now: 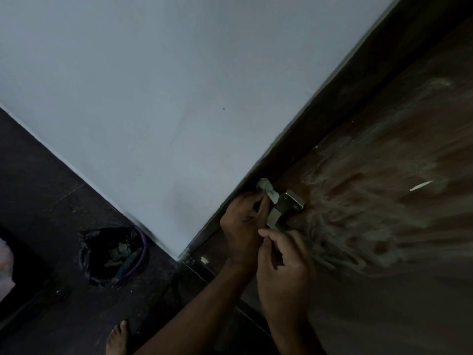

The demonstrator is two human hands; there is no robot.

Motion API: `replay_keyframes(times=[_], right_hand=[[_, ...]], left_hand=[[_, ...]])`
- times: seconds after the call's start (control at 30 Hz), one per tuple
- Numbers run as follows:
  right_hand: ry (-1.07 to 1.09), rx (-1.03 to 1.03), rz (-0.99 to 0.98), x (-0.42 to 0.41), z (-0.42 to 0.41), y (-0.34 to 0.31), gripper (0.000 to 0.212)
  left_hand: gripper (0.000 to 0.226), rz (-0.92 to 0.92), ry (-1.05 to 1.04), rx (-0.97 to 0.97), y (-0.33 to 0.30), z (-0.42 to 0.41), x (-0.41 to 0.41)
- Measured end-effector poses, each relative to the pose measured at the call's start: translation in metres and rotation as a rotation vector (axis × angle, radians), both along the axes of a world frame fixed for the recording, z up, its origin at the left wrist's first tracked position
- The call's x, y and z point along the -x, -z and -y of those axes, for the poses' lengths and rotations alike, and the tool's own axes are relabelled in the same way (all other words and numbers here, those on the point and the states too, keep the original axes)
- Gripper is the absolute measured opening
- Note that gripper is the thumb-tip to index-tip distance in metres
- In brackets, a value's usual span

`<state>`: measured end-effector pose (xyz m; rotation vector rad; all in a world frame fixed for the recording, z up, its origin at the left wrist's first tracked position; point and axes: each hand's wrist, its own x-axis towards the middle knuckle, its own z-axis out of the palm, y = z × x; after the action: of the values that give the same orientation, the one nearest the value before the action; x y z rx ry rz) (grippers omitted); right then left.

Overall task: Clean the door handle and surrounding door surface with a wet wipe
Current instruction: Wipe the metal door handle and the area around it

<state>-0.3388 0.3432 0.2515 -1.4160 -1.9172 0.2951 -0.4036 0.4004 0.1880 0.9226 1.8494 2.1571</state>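
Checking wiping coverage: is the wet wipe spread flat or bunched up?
Bunched up. The wet wipe shows as a crumpled, twisted wad sticking out of the left hand, pressed beside the metal door handle.

A pale grey painted wall [158, 93] fills the upper left of the tilted view, marked by one small dark speck [224, 108]. Below it runs a dark tiled floor [43, 180], where a round bin with a purple rim and crumpled black plastic liner [112, 254] stands near the wall's corner, scraps of waste inside. A bare foot [117, 339] rests on the floor at the lower edge.
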Motion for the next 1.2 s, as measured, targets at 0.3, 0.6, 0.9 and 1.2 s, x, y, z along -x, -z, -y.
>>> replay_keyframes(times=[0.3, 0.6, 0.9, 1.2], right_hand=[[-0.046, -0.053, -0.024, 0.007, 0.004, -0.001, 0.019], [-0.065, -0.099, -0.083, 0.001, 0.002, 0.003, 0.018], [-0.130, -0.197, 0.018, -0.002, 0.011, 0.024, 0.021], [-0.124, -0.107, -0.008, -0.023, 0.023, 0.071, 0.018]], left_hand=[[0.007, -0.121, 0.034, -0.024, 0.010, 0.000, 0.008], [0.005, -0.081, 0.156, 0.148, 0.052, 0.016, 0.009], [0.008, 0.217, 0.102, 0.120, 0.037, 0.004, 0.000], [0.007, 0.130, 0.154, 0.260, 0.061, 0.013, -0.013]])
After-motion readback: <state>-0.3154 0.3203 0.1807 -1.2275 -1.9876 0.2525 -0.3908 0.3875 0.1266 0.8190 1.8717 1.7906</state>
